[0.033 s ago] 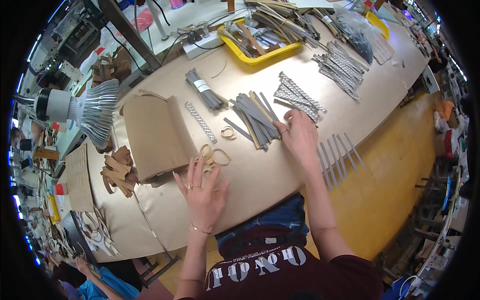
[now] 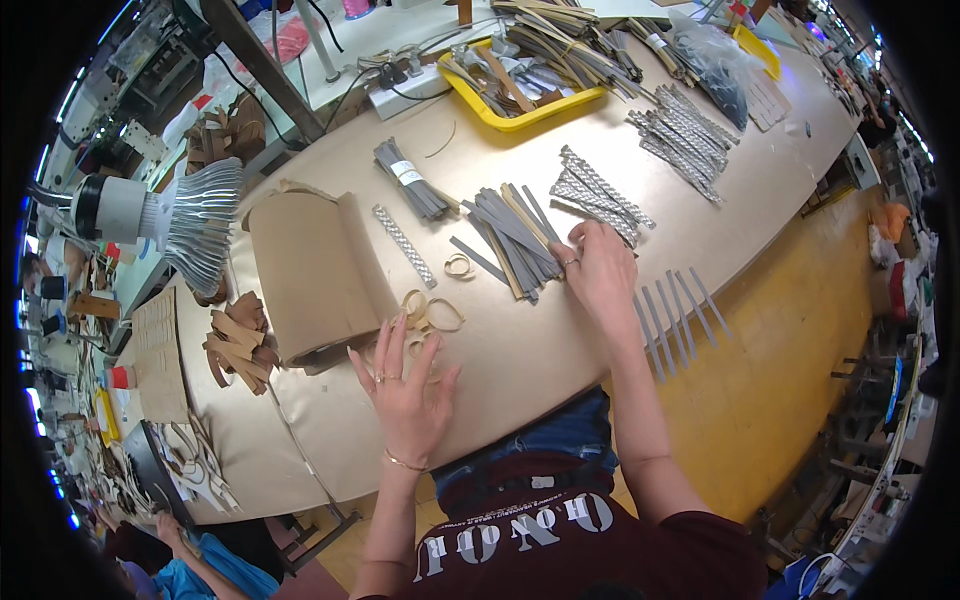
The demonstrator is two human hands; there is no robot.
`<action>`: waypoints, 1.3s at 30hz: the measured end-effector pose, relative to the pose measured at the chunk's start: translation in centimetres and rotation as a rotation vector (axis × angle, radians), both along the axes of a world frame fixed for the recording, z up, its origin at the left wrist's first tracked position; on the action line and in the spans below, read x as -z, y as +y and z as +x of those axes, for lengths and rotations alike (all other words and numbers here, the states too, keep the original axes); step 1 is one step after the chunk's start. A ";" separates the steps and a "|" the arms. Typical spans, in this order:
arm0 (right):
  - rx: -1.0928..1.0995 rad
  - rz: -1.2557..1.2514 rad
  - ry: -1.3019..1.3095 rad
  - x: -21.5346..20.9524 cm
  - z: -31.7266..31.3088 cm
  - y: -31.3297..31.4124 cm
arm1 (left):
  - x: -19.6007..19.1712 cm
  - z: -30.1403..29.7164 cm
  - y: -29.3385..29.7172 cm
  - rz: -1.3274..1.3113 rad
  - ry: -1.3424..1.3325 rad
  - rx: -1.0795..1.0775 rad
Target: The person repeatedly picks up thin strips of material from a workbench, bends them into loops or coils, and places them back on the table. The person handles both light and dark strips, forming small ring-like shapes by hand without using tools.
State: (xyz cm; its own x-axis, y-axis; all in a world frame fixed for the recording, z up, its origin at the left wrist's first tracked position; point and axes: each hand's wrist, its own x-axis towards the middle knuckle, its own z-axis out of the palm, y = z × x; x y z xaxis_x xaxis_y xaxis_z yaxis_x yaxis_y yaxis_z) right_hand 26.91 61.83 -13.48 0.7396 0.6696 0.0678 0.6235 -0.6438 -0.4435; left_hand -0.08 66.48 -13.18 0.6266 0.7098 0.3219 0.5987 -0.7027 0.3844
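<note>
My left hand hovers open, fingers spread, over curled tan strips beside a large brown covered block. My right hand is bent with its fingers closed at the right edge of a loose pile of grey and tan strips. Its fingertips meet that edge; what they grip, if anything, is hidden. Just beyond the right hand lie silver braided strips. Between block and pile are one silver braided strip and a small tan coil.
Several grey strips hang over the table's near right edge. A banded grey bundle, a yellow tray of scraps and more braided strips lie farther back. At left stand a lamp and brown scraps.
</note>
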 end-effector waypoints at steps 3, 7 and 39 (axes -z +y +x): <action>-0.031 -0.054 0.085 0.3 0.1 0.1 | -0.2 0.3 -0.7 -0.035 -0.169 -0.042; 0.030 0.038 0.060 0.6 0.4 -0.4 | -0.1 1.4 -1.0 -0.046 -0.283 0.036; -0.480 0.538 0.767 -9.8 -9.5 -5.5 | -3.8 3.7 -0.9 0.108 -0.593 0.226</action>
